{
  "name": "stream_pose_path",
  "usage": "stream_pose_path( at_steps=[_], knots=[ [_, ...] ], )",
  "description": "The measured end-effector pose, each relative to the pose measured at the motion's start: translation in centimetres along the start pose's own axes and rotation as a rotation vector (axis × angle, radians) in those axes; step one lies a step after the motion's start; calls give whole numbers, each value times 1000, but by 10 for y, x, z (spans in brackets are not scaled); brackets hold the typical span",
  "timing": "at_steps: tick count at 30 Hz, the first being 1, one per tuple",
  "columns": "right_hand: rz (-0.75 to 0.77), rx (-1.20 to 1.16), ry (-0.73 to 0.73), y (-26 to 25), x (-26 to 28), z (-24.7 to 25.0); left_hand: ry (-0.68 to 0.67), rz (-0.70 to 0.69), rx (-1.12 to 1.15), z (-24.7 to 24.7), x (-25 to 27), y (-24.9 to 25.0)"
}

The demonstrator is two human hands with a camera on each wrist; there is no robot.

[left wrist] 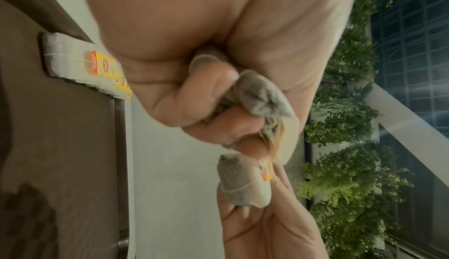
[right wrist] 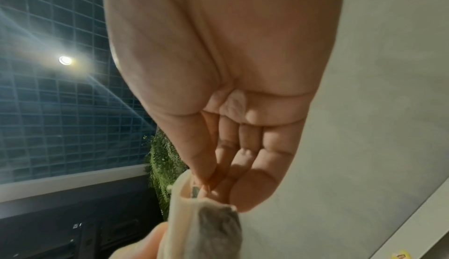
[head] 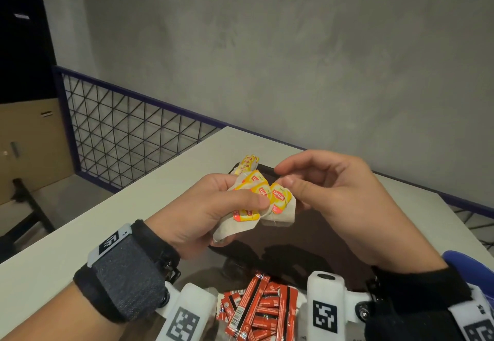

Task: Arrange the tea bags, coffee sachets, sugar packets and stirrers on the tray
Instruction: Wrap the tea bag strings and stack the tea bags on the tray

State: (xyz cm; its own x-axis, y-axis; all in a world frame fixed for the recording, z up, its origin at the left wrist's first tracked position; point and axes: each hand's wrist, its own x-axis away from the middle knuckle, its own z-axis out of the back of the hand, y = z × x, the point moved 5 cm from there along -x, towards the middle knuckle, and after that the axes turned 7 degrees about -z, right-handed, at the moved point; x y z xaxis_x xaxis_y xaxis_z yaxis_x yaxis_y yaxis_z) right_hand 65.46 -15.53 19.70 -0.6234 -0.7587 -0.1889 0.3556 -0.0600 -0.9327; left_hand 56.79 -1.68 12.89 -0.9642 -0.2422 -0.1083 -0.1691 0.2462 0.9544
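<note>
While left hand (head: 205,215) grips them, tea bags (head: 256,193) read "Lipton".

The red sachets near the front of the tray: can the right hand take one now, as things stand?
Probably not yet. The right hand is pinching a tea bag above the tray. The red sachets lie uncovered below the wrists, so the way looks free once it lets go.

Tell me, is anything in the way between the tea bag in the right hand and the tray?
Nothing visible is. The right hand pinches one tea bag in the air above the brown tray. The tray below looks bare, with only a few tea bags lying at its far corner.
</note>
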Motion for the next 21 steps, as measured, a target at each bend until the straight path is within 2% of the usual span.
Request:
stream_pose_path(
  at_steps=[3, 9, 15, 21],
  knots=[
    [-45, -30, 26, 4, -2, -3, 10, -3, 4, 0, 0, 2],
    [-171, -30, 190, 9, -3, 6, 67, -43, 19, 4, -3, 2],
    [-188, -11, 76, 9, -4, 0, 96, -84, 1, 6, -5, 3],
    [-147, 56, 64, 13, -3, -2, 109, -81, -72, 6, -4, 3]
  ],
)
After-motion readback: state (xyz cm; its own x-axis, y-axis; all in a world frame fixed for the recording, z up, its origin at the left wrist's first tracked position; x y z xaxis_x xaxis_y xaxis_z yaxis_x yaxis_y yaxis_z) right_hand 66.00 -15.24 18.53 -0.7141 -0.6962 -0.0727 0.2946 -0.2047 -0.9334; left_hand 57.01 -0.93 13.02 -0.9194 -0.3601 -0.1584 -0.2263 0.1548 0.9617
